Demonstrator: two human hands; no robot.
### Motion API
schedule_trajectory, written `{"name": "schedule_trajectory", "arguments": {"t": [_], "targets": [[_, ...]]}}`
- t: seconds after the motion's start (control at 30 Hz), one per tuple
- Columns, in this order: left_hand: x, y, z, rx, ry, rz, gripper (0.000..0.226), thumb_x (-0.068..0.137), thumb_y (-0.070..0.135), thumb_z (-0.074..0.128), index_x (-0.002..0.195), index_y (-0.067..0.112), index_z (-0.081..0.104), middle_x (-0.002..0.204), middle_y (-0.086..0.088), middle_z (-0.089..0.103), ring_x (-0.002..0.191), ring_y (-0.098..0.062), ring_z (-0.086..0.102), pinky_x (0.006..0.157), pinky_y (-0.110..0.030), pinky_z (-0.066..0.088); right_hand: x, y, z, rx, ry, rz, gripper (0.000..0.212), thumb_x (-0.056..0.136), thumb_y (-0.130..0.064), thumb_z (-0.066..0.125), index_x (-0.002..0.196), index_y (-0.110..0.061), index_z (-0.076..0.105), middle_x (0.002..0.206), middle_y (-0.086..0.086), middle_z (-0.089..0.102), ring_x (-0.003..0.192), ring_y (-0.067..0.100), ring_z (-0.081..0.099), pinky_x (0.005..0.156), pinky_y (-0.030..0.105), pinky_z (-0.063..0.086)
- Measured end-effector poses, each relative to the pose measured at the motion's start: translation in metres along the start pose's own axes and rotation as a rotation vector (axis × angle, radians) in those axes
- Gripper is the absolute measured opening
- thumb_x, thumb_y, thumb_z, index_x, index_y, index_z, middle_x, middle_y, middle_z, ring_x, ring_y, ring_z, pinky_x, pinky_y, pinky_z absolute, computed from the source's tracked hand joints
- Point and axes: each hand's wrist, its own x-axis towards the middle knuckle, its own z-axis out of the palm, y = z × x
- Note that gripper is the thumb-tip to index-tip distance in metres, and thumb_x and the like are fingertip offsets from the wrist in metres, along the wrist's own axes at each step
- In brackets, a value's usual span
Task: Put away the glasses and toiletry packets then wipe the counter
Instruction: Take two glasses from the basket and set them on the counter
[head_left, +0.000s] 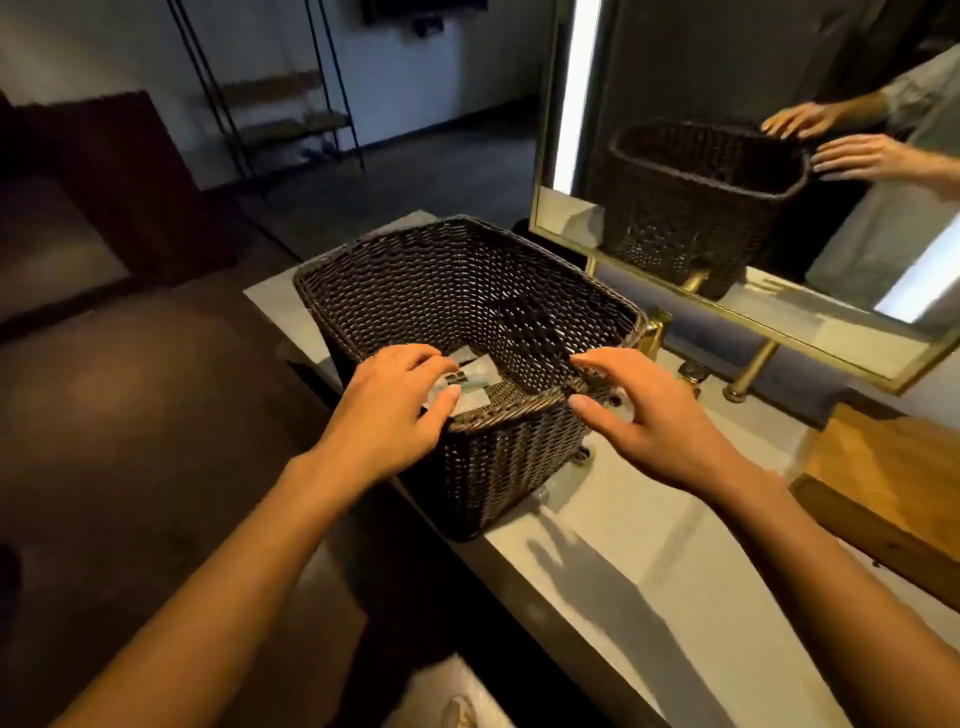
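Dark brown woven wicker basket (467, 291) on pale grey desk (649, 597), left hand (389, 410) fingers holding small clear toiletry packets (470, 382) over its near rim, printing unreadable, right hand (644, 415) fingers spread wide just right.

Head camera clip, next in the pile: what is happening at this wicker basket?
A person stands at a grey counter in front of a mirror. The left hand is lowering some clear toiletry packets over the near rim of a dark wicker basket. The right hand is spread open at the basket's near right corner, holding nothing. No glasses can be made out, and wiping has not begun.
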Motion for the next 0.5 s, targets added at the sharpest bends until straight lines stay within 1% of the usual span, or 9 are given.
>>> {"name": "schedule_trajectory", "arguments": {"t": [0.03, 0.1, 0.13, 0.23, 0.33, 0.4, 0.5], "targets": [[0.009, -0.009, 0.004, 0.004, -0.041, 0.012, 0.038, 0.099, 0.035, 0.054, 0.128, 0.014, 0.067, 0.133, -0.005, 0.063, 0.125, -0.027, 0.057, 0.107, -0.045, 0.043, 0.014, 0.000, 0.005, -0.005, 0.022, -0.021, 0.046, 0.095, -0.047, 0.056, 0.136, -0.025, 0.054, 0.133, -0.007, 0.058, 0.120, 0.003, 0.050, 0.100, 0.019, 0.039], [0.029, -0.026, 0.009, 0.024, -0.146, -0.002, 0.039, 0.100, 0.038, 0.051, 0.132, 0.018, 0.062, 0.137, -0.002, 0.059, 0.128, -0.026, 0.053, 0.108, -0.045, 0.042, 0.045, -0.001, 0.011, -0.025, -0.022, -0.014, 0.046, 0.095, -0.044, 0.057, 0.135, -0.021, 0.056, 0.133, -0.004, 0.059, 0.124, 0.009, 0.052, 0.102, 0.020, 0.038], [0.039, -0.032, 0.010, 0.021, -0.220, -0.020, 0.040, 0.100, 0.040, 0.050, 0.134, 0.020, 0.060, 0.137, -0.001, 0.057, 0.129, -0.025, 0.051, 0.108, -0.046, 0.042, 0.060, -0.001, 0.016, -0.038, -0.064, -0.008, 0.046, 0.095, -0.043, 0.058, 0.134, -0.020, 0.057, 0.133, -0.002, 0.060, 0.124, 0.011, 0.053, 0.103, 0.023, 0.041], [0.069, -0.049, 0.021, 0.029, -0.333, -0.029, 0.043, 0.099, 0.046, 0.049, 0.136, 0.024, 0.057, 0.136, 0.000, 0.056, 0.127, -0.025, 0.051, 0.106, -0.046, 0.044, 0.096, 0.009, 0.030, -0.098, -0.158, 0.020, 0.047, 0.094, -0.042, 0.059, 0.135, -0.019, 0.057, 0.135, 0.001, 0.058, 0.125, 0.015, 0.054, 0.105, 0.031, 0.043], [0.092, -0.057, 0.032, 0.030, -0.499, -0.025, 0.047, 0.098, 0.048, 0.051, 0.138, 0.024, 0.055, 0.136, -0.004, 0.058, 0.126, -0.027, 0.054, 0.103, -0.047, 0.048, 0.124, 0.022, 0.043, -0.168, -0.289, 0.051, 0.049, 0.093, -0.043, 0.059, 0.136, -0.020, 0.055, 0.135, 0.002, 0.058, 0.124, 0.017, 0.055, 0.106, 0.032, 0.043], [0.104, -0.058, 0.040, 0.033, -0.626, -0.001, 0.049, 0.097, 0.049, 0.053, 0.139, 0.024, 0.054, 0.134, -0.006, 0.060, 0.125, -0.028, 0.056, 0.102, -0.047, 0.049, 0.140, 0.031, 0.049, -0.218, -0.417, 0.059, 0.050, 0.093, -0.045, 0.059, 0.137, -0.022, 0.055, 0.133, 0.002, 0.060, 0.122, 0.017, 0.056, 0.105, 0.034, 0.044], [0.116, -0.060, 0.054, 0.013, -0.746, 0.034, 0.049, 0.097, 0.048, 0.054, 0.140, 0.024, 0.053, 0.136, -0.007, 0.061, 0.128, -0.028, 0.054, 0.105, -0.044, 0.047, 0.163, 0.044, 0.058, -0.296, -0.603, 0.038, 0.051, 0.093, -0.047, 0.058, 0.136, -0.022, 0.054, 0.131, 0.005, 0.063, 0.120, 0.019, 0.059, 0.104, 0.036, 0.046]]}}
